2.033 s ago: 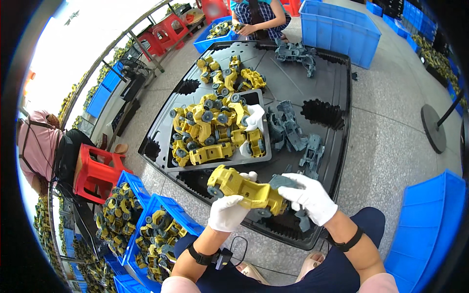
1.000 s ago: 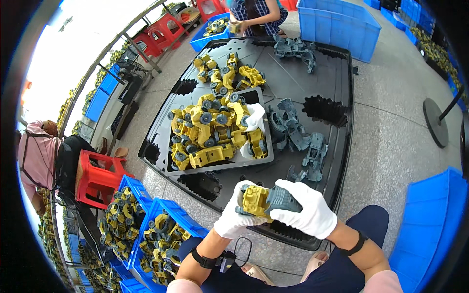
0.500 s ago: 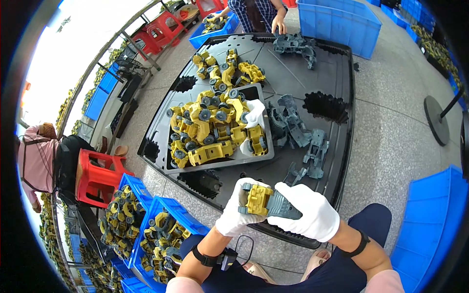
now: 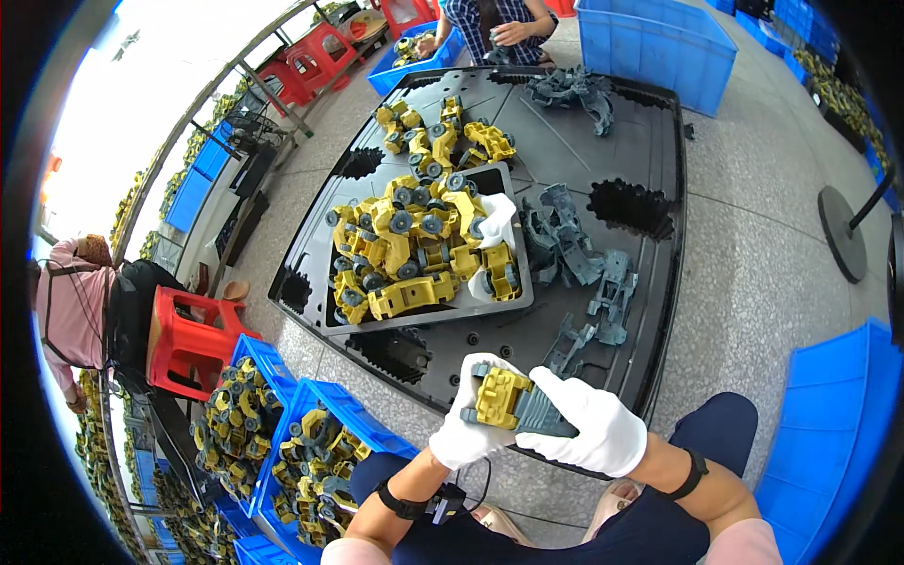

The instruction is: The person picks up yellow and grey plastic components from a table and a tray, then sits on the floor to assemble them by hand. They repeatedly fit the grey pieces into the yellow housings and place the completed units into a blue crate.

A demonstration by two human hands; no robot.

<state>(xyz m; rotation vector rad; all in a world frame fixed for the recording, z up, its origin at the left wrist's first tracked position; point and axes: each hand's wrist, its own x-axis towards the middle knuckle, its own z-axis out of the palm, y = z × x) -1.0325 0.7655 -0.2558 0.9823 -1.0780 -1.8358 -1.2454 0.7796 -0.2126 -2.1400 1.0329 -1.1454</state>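
Note:
Between my two white-gloved hands is a toy truck (image 4: 499, 396) with a yellow body and a dark grey ribbed part. My left hand (image 4: 468, 420) grips the yellow end by its wheels, and my right hand (image 4: 595, 426) pinches the grey ribbed part (image 4: 540, 412). Beyond them on the black table (image 4: 584, 122) stands a dark tray (image 4: 513, 250) piled with yellow toy vehicle bodies (image 4: 400, 226). Loose grey plastic parts (image 4: 570, 235) lie to the right of the tray, some close to my right hand.
Blue crates (image 4: 325, 400) full of yellow and grey toys stand at my left. A large blue bin (image 4: 654, 47) is at the far right, another blue crate (image 4: 829, 433) at the near right. Across the table a co-worker's hand (image 4: 511, 34) holds a grey part. A red stool (image 4: 188, 339) stands left.
The toy truck has tilted slightly in my hands, which stay closed on it. Across the table, the co-worker has lifted a grey part off the table toward their body.

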